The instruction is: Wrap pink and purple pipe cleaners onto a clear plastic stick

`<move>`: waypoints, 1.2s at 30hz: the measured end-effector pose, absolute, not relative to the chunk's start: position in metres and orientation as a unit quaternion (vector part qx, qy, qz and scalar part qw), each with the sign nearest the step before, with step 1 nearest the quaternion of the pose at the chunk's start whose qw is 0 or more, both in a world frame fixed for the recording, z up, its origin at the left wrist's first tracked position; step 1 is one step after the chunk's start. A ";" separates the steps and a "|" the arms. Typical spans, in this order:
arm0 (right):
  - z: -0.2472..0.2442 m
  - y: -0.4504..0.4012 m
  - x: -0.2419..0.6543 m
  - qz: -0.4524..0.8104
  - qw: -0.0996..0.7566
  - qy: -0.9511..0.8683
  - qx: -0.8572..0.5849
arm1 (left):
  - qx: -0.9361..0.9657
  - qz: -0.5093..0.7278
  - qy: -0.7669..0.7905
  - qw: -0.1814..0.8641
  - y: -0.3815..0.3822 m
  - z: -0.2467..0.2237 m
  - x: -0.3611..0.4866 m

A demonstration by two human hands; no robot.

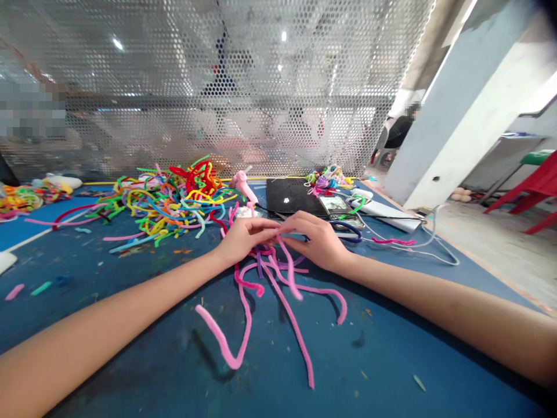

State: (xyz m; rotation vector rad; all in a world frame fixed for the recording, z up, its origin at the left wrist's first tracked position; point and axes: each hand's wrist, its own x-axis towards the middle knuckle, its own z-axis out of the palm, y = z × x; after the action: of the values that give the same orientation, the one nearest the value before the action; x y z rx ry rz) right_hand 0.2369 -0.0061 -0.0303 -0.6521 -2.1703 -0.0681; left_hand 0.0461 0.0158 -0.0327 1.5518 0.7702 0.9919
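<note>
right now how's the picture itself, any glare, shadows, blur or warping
Head view: small bright spots at the perforated screen, blocky pixels over its left end; head view: soft shadow beside the bent pink pipe cleaner; head view: the pillar leans and the forearms stretch, likely wide-angle warping.

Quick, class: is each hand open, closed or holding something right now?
Left hand: closed, fingertips pinching a pink fuzzy stem.
Right hand: curled, fingertips at the same stem; whether it grips cannot be told.
</note>
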 end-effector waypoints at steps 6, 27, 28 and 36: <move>-0.024 -0.015 0.236 -0.072 0.442 -0.845 -0.293 | 0.487 0.552 0.317 0.598 0.025 -0.035 0.042; -0.028 0.012 0.240 0.622 0.499 -0.551 -0.246 | 0.387 0.589 0.278 0.653 0.033 -0.033 0.035; -0.028 0.013 0.241 0.641 0.504 -0.528 -0.237 | 0.402 0.582 0.278 0.650 0.031 -0.033 0.036; -0.031 0.013 0.241 0.685 0.434 -0.531 -0.247 | 0.527 0.560 0.244 0.591 0.016 -0.029 0.045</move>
State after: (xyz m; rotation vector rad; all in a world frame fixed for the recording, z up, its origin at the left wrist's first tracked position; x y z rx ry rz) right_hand 0.2406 0.0131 -0.0314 -0.6141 -1.3220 1.7046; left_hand 0.0451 0.0157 -0.0293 1.2261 0.5676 1.3025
